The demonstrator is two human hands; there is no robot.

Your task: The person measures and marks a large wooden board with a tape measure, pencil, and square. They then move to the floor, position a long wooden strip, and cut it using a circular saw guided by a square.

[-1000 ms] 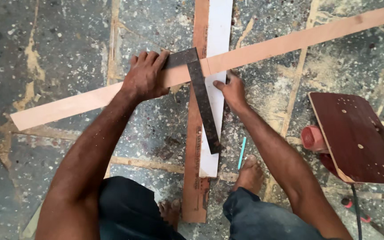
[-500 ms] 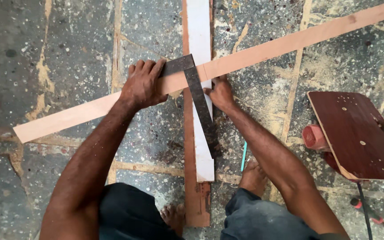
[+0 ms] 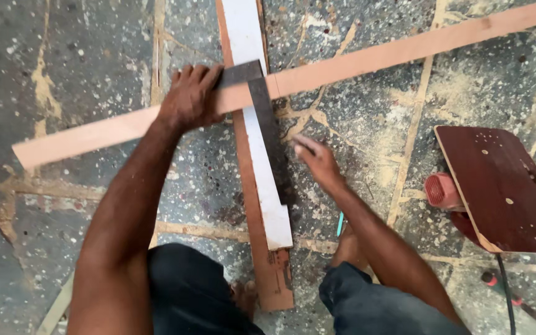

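My left hand (image 3: pixel 190 99) presses down on a long pale wooden strip (image 3: pixel 404 49) and on the stock of a dark metal try square (image 3: pixel 268 133). The square's blade runs toward me along a white board (image 3: pixel 246 31). That board lies on a reddish plank (image 3: pixel 271 279), and the strip crosses both. My right hand (image 3: pixel 317 161) is blurred, just right of the blade and below the strip. Its fingers are drawn together around something pale at the tips that I cannot make out.
A dark red panel (image 3: pixel 504 186) with a pink-red motor housing (image 3: pixel 440 191) under it stands at the right, with a cable (image 3: pixel 505 298) trailing off. A teal stick (image 3: pixel 340 223) lies by my foot. The speckled floor is dusted with sawdust.
My right hand has pulled away from the strip beside the square's blade, moving down and to the right. My left hand stays on the square and strip.
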